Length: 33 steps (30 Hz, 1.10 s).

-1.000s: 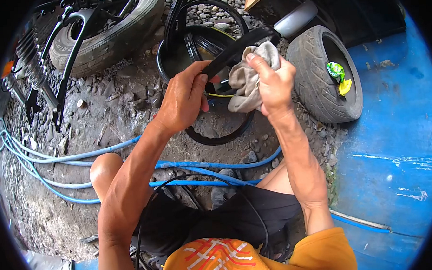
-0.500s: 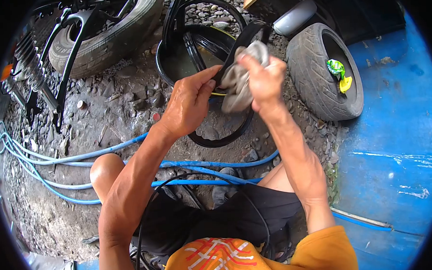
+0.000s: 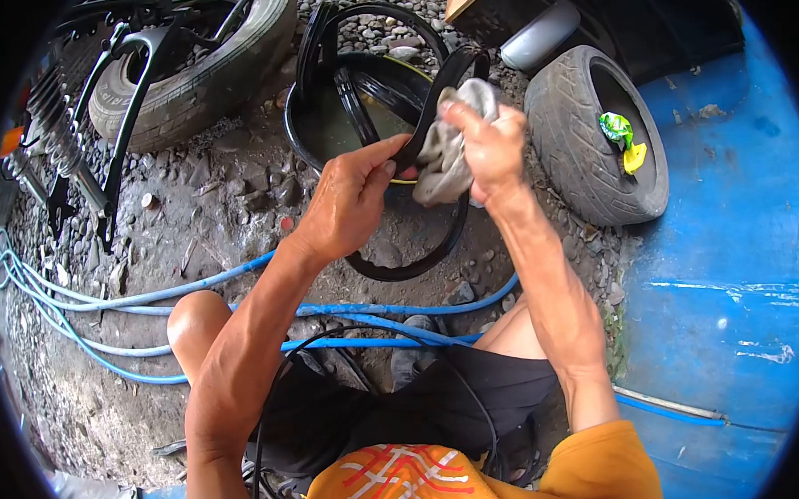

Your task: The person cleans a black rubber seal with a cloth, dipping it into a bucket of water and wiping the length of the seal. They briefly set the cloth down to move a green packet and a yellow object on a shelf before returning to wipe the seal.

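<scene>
A long, glossy black rubber strip (image 3: 407, 269) runs in wide loops in front of me, partly over and inside a round basin (image 3: 298, 138) of murky water. My left hand (image 3: 348, 198) is closed, pinching the strip between thumb and forefinger at the basin's near edge. Just to the right, my right hand (image 3: 495, 152) is wrapped round a crumpled greyish-beige rag (image 3: 445, 163), pressed against the raised stretch of the strip. The rag hides part of the strip beneath it.
A loose tyre (image 3: 573, 139) with a green-yellow wrapper (image 3: 622, 142) stands at right, beside a blue sheet (image 3: 723, 307). Another tyre (image 3: 171, 112) and a black frame with a coil spring (image 3: 52, 122) lie upper left. Blue hoses (image 3: 375, 308) cross the stony ground before my legs.
The rag and right hand have shifted very slightly along the strip. My left hand keeps its pinch, and the whole view has tilted a little.
</scene>
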Tool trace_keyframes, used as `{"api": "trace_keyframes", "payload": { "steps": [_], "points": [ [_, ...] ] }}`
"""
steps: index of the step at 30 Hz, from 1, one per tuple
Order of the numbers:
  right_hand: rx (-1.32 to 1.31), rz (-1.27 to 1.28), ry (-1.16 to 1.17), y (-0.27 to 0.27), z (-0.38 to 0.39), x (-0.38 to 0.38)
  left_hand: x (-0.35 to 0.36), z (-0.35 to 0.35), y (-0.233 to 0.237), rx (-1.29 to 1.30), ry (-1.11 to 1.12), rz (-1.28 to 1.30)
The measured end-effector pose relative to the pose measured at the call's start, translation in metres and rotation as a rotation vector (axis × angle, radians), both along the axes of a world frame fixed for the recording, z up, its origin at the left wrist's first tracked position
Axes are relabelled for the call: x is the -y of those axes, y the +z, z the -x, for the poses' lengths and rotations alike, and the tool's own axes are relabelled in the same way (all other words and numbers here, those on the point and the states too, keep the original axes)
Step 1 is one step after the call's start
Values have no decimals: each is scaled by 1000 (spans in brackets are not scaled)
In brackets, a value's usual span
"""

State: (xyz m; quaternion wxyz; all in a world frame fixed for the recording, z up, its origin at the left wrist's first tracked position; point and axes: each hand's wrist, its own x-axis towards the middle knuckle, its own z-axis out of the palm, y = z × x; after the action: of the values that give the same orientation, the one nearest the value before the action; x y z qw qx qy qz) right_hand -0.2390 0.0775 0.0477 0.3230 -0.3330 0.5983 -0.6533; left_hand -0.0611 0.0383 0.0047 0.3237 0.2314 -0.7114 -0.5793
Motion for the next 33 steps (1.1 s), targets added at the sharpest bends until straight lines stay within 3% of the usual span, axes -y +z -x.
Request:
{"api": "trace_keyframes", "payload": {
  "steps": [2,4,6,7,10,11,12,15,18,22,28,33],
  "points": [
    [-87,-108,11,-13,-12,-11,2,-7,-5,95,7,7],
    [-125,-110,137,-24,-22,-23,5,-10,4,98,8,-53],
    [-234,-30,112,-36,-29,-25,6,-10,9,89,-3,-106],
    [-90,-35,87,-26,-34,-24,6,-9,10,77,-13,-129],
    [-121,58,-2,-30,-22,-11,8,-7,12,68,-34,-173],
    [11,25,-96,-16,-24,-8,8,-8,12,73,-41,-185],
    [-132,-9,-92,-25,-1,-4,6,-7,12,29,-43,-195],
    [70,77,-109,-15,23,6,0,-5,12,-73,-30,-259],
    [250,12,34,-7,31,2,8,-6,10,-153,27,-339],
    [188,6,70,-14,22,-5,14,-7,6,-125,81,-366],
    [96,18,164,-3,2,-4,8,-3,3,-82,74,-262],
    [76,58,80,-10,0,6,0,-2,2,-20,90,-117]
  ]
}}
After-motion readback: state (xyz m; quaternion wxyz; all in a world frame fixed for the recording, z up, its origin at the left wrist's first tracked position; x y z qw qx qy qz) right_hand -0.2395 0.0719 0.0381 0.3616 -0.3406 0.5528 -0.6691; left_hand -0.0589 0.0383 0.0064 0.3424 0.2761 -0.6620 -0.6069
